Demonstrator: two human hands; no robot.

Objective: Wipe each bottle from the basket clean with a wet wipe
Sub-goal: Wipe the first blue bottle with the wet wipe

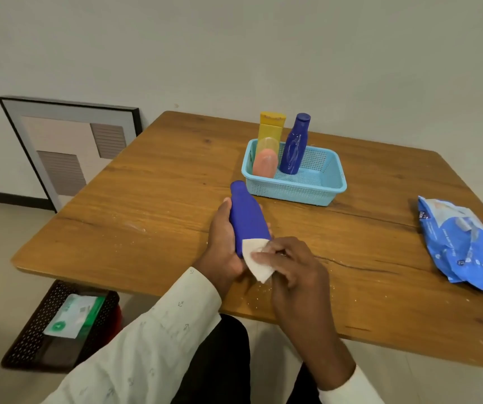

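My left hand [222, 243] grips a blue bottle [247, 217] from underneath, its cap pointing away from me toward the basket. My right hand [290, 263] presses a folded white wet wipe [256, 259] against the bottle's near, bottom end. Behind them a light blue basket [316, 188] holds a second blue bottle [294, 147] smeared with white streaks, a yellow bottle [271, 126] and a pink bottle with a clear cap [265, 160], all upright.
A blue pack of wet wipes [465, 246] lies at the wooden table's [147, 205] right edge. White crumbs speckle the tabletop near my hands. On the floor at left sit a black perforated tray [30, 339] with a green packet and a framed picture [68, 147] leaning on the wall.
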